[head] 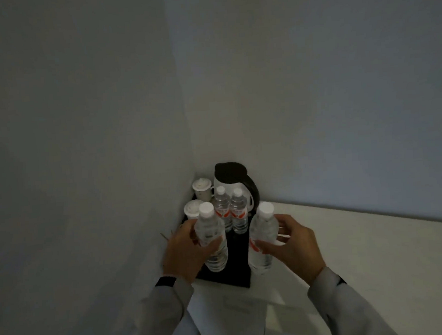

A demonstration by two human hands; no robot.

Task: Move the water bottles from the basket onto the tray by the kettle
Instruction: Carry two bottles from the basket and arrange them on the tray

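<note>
A black tray (237, 259) lies in the corner of a white counter, with a white kettle (231, 182) with a black lid and handle at its back. Two clear water bottles (223, 208) (239, 211) with white caps and red labels stand upright on the tray in front of the kettle. My left hand (183, 250) grips a third bottle (211, 241) over the tray's left front. My right hand (294, 245) grips a fourth bottle (263, 236) at the tray's right edge. No basket is in view.
Two white lidded cups (201, 188) (192, 209) stand at the tray's left side against the wall. Walls close the corner at the left and back. The white counter (362, 249) stretches to the right. A pale box-like surface (238, 303) lies just below the tray.
</note>
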